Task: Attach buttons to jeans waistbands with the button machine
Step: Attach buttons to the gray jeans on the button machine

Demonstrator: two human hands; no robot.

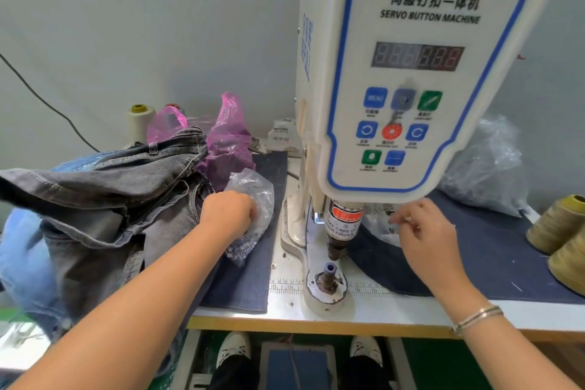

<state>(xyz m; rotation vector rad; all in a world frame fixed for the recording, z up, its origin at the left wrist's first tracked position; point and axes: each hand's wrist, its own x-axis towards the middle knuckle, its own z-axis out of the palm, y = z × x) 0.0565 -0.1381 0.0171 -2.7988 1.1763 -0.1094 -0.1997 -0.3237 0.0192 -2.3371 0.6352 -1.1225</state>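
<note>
Hands (226, 210) (421, 225) in button bags, beside machine (411, 73)

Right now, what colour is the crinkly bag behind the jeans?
Pink. The bag shows best in the head view, just behind the grey jeans.

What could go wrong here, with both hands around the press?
1. The right hand pinches something small just beside the machine's dark upper punch; its label warns about fingers, so a pedal press could catch them.
2. The left hand digs in the clear plastic bag of small buttons; they could spill over the table edge.
</note>
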